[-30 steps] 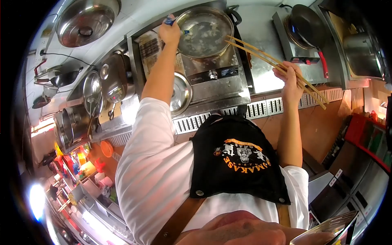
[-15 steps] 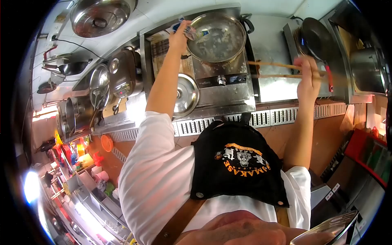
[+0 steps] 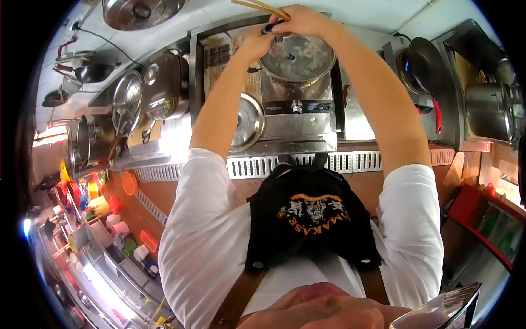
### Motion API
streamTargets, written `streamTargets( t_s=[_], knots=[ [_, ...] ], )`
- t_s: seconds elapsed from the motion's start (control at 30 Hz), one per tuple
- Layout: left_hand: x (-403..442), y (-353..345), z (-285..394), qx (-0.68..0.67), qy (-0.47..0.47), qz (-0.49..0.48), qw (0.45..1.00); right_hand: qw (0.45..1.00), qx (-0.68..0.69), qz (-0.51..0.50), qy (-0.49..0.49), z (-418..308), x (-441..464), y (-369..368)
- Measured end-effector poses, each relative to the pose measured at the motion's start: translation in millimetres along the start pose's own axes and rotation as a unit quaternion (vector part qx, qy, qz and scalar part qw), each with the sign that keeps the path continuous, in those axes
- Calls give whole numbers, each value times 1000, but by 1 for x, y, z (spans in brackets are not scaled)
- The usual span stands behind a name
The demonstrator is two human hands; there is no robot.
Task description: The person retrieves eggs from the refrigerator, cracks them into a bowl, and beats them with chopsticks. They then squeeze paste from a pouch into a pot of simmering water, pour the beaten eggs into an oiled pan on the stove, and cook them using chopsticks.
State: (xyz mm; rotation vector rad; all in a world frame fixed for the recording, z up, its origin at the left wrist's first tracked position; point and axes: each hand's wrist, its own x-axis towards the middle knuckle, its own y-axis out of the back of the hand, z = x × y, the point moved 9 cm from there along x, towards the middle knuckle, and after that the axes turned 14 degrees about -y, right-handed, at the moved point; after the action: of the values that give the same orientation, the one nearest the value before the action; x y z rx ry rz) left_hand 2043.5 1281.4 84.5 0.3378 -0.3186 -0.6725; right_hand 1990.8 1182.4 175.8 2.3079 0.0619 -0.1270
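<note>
My left hand point(image 3: 256, 45) is closed on a clear plastic packet with blue markings point(image 3: 284, 54), at the left rim of a wide pan point(image 3: 315, 66). Whether it is a bag or a small bottle I cannot tell. Pale pieces lie in the pan's liquid. My right hand point(image 3: 301, 22) is closed around a pair of wooden chopsticks point(image 3: 257, 6), which point up and left. Its fingers meet the left hand at a dark blue part at the packet's top. Beneath the pan is a cooker point(image 3: 296, 107) with a front knob.
A round metal lid point(image 3: 247, 123) lies left of the cooker. Farther left stand a lidded steel pot point(image 3: 161, 88) and a large strainer-like metal lid point(image 3: 127, 98). At right are a black frying pan point(image 3: 424, 63) with a red handle and a tall steel pot point(image 3: 487, 109).
My right hand has swung from the right side across the pan to my left hand, carrying the chopsticks. My left hand stays near the pan's left rim with the packet.
</note>
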Motion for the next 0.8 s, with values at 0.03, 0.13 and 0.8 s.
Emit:
streamTargets(
  t_s=[0.03,0.13,0.8],
  knots=[
    [1,3,6,52,-66,20,996,999,9,-40,-1,-6,1,-1],
    [11,5,6,173,-203,65,962,998,-29,-45,-22,-16,-3,-2],
    [20,-36,5,67,-165,-58,982,979,-115,154,-65,6,-6,10]
  ],
)
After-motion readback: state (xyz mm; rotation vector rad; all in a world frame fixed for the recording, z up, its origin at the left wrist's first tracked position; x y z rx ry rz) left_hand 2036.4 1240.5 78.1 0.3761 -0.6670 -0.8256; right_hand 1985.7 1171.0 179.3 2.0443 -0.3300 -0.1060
